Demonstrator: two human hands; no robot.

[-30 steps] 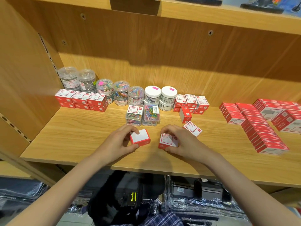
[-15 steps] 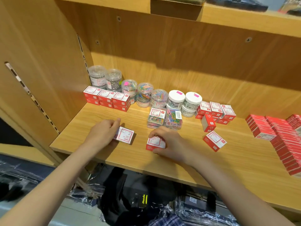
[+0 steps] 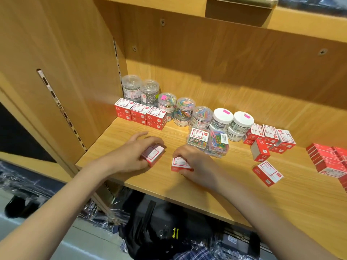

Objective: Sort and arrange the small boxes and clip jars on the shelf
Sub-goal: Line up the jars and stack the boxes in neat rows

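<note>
Left hand (image 3: 129,156) grips one small red box (image 3: 153,155), right hand (image 3: 195,164) another (image 3: 180,163), both near the shelf (image 3: 234,188) front. Judged light, rigid card; best pinched across opposite side faces.

black bag (image 3: 165,231), plastic-wrapped goods (image 3: 105,212) below

Two bare forearms enter from lower edge of head view, one at each side. Left hand (image 3: 129,156) and right hand (image 3: 195,164): bare, no gloves. No sleeve visible on either arm up to frame edge; wrists uncovered, no watch, band or ring discernible. Fingers slender, nails short, detail softened by slight blur. Plaid fabric at bottom edge: cannot tell whether worn.
</note>
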